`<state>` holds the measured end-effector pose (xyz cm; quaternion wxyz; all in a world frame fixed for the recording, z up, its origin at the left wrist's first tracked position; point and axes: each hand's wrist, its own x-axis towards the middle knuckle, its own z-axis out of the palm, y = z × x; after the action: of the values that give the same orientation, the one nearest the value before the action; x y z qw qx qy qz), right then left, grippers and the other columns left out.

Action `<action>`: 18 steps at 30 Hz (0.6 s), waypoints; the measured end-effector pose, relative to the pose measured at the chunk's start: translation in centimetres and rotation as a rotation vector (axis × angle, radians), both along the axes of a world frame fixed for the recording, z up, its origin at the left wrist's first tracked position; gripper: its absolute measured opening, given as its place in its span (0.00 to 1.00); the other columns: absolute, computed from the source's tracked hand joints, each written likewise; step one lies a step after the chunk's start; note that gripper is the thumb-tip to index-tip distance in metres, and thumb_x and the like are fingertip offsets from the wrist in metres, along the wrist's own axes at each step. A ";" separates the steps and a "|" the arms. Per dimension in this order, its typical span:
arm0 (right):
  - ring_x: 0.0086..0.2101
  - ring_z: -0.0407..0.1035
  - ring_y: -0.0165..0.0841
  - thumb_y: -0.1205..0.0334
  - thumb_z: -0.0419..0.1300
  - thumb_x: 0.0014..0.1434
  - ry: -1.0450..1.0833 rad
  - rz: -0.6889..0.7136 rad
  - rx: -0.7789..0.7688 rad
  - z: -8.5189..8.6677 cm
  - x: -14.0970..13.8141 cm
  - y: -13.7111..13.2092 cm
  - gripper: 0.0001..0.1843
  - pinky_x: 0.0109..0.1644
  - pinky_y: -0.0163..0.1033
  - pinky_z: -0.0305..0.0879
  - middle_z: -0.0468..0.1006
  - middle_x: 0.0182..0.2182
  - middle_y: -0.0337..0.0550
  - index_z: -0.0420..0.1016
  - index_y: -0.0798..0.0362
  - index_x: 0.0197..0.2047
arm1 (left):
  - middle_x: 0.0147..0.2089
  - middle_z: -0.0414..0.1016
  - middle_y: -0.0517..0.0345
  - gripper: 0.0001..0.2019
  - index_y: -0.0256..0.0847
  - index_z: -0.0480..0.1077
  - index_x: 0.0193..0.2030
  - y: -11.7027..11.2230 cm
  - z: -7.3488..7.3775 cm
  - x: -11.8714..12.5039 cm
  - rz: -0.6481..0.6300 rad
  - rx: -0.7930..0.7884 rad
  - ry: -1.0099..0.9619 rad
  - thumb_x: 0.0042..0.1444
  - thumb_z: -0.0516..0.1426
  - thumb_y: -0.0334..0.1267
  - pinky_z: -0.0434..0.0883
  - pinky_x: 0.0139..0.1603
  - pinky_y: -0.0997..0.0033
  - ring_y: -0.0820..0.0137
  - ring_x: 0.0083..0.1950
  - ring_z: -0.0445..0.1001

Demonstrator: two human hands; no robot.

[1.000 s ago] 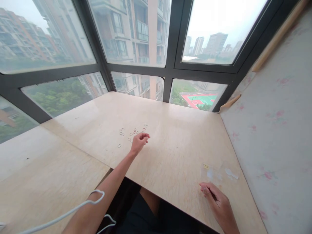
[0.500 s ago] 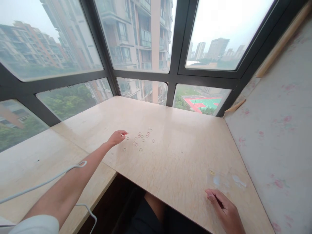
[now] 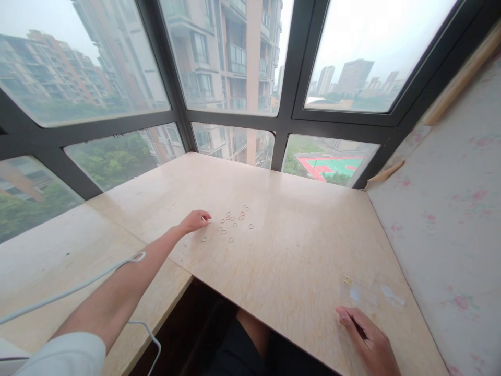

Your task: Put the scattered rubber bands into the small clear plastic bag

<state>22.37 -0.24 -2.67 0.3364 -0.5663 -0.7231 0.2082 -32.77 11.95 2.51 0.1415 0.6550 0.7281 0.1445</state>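
Several small thin rings (image 3: 230, 223) lie scattered on the light wooden tabletop (image 3: 282, 245). My left hand (image 3: 194, 221) is stretched out to the left edge of this cluster, with its fingertips pinched together at one ring on the table. My right hand (image 3: 370, 342) rests on the table near its front right edge, fingers curled loosely, and nothing shows in it.
Tall windows with dark frames (image 3: 282, 117) surround the table at the back and left. A floral-patterned wall (image 3: 454, 219) closes the right side. A white cable (image 3: 78, 290) crosses my left forearm. Bits of clear tape (image 3: 376, 295) stick near my right hand.
My left hand moved from the right side of the ring cluster to its left side and now pinches at a ring there. The right hand has barely moved.
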 end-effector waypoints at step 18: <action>0.32 0.76 0.37 0.44 0.53 0.60 -0.027 -0.022 0.003 0.2 -0.4 0.0 0.21 0.35 0.34 0.72 0.81 0.32 0.45 0.79 0.50 0.32 | 0.25 0.76 0.57 0.03 0.42 0.72 0.19 -0.1 0.9 1.0 -0.045 -0.133 0.071 0.36 0.57 0.33 0.62 0.31 0.72 0.66 0.29 0.72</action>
<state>21.95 -0.23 -2.44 0.3298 -0.5764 -0.7216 0.1957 -31.82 11.80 3.38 0.1619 0.6651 0.7257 0.0694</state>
